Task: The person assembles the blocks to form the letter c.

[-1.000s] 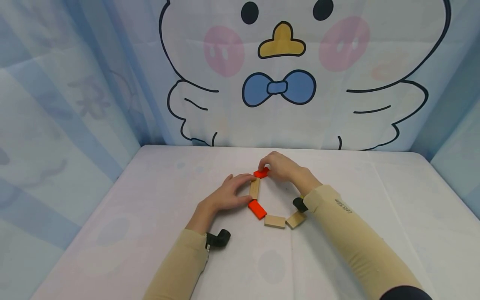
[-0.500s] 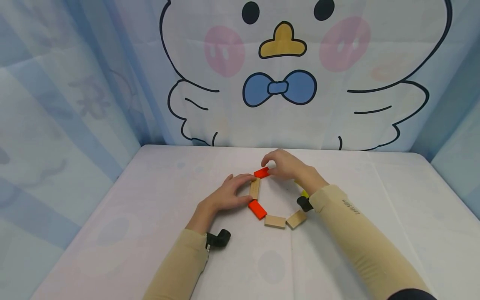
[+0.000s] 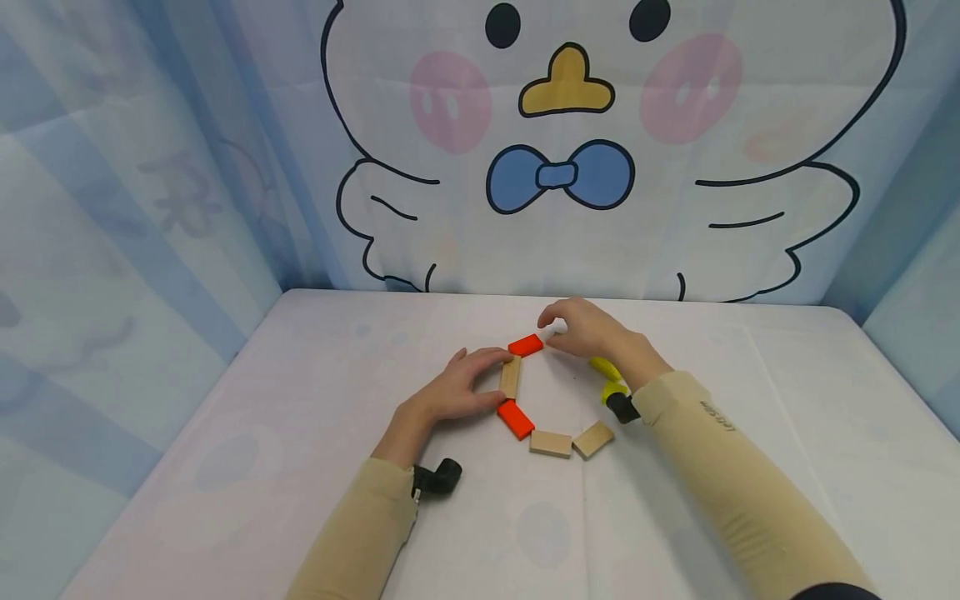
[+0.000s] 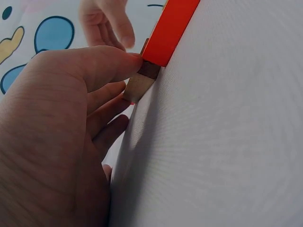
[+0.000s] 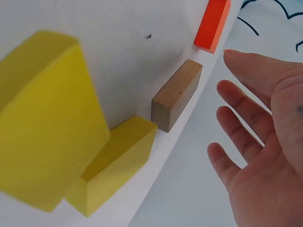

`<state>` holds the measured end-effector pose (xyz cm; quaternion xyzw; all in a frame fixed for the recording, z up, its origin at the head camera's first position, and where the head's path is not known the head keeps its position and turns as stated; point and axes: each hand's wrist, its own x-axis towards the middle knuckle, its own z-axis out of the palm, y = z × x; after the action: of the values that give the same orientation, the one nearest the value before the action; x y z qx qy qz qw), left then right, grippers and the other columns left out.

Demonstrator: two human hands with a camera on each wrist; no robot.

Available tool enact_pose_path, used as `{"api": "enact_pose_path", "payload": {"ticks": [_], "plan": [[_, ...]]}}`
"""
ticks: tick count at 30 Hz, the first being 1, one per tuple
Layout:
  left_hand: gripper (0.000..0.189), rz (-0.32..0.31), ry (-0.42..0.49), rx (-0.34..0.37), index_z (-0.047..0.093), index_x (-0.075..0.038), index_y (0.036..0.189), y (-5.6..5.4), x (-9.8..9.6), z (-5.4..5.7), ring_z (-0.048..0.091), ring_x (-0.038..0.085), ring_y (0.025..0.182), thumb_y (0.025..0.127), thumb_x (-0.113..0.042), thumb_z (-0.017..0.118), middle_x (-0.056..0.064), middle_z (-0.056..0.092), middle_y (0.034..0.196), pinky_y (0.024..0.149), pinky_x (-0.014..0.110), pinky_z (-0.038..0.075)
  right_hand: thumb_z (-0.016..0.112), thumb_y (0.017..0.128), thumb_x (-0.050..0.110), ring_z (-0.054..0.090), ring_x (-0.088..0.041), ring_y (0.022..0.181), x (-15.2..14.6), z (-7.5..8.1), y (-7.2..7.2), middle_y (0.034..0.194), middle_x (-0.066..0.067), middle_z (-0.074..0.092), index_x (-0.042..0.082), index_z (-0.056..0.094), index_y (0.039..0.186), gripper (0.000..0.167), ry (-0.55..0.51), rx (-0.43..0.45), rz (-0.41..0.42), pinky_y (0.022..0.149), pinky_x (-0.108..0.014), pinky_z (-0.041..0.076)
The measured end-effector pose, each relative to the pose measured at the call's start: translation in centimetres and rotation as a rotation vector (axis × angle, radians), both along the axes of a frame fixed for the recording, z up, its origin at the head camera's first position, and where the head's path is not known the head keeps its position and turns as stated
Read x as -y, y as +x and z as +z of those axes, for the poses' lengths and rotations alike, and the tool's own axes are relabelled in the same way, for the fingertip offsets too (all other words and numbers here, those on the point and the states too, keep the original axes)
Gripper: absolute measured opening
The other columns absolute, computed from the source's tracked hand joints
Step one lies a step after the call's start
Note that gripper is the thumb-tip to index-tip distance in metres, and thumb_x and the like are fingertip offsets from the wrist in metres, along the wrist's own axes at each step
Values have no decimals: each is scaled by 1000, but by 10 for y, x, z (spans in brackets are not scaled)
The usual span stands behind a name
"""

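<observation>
My left hand holds a plain wooden block endwise, index fingertip at its far end and thumb at the near end, beside a red block. In the left wrist view the thumb overlaps the joint between this wooden block and the red one. My right hand hovers just right of the far red block, fingers spread and holding nothing. Below it, the right wrist view shows another wooden block, which the hand hides in the head view.
Two wooden blocks, one beside the other, form the near side of a ring of blocks. Two yellow blocks, one farther and one nearer, lie under the right wrist. A white cloth covers the table.
My right hand has let go of the far red block and moved right, away from it. More of the yellow blocks shows now. The left hand has stayed in place.
</observation>
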<state>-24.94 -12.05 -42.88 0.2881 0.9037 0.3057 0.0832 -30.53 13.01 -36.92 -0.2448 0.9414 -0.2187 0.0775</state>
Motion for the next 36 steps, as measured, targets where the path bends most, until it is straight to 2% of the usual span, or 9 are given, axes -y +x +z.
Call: {"api": "enact_pose_path", "payload": {"ticks": [8, 15, 28, 36], "plan": [[60, -2, 5, 1, 48, -16, 150, -1, 0, -1, 34, 21, 145, 94, -31, 63, 5, 42, 156, 122, 44, 1, 69, 95, 14, 54, -34, 113, -10, -2, -1, 124, -13, 64, 4, 68, 123, 30, 16, 32, -36, 103, -50, 47], [60, -10, 5, 1, 47, -15, 150, 0, 1, 0, 34, 21, 145, 94, -31, 62, 5, 41, 156, 122, 44, 1, 70, 96, 17, 55, -29, 103, -16, -4, 0, 121, -13, 64, 4, 68, 120, 27, 34, 62, -60, 92, -42, 53], [59, -16, 13, -9, 48, -14, 150, 0, 0, 1, 34, 21, 145, 94, -29, 63, 6, 42, 156, 122, 46, 2, 71, 94, 15, 55, -30, 101, -24, -6, 1, 114, -13, 64, 6, 68, 114, 21, 78, 64, -65, 97, -47, 48], [58, -24, 41, -14, 50, -14, 148, 1, 1, 2, 36, 21, 144, 93, -28, 64, 6, 44, 154, 122, 47, 3, 71, 93, 13, 55, -30, 96, -27, -7, 2, 106, -12, 65, 5, 67, 112, 21, 74, 55, -56, 92, -45, 50]]}}
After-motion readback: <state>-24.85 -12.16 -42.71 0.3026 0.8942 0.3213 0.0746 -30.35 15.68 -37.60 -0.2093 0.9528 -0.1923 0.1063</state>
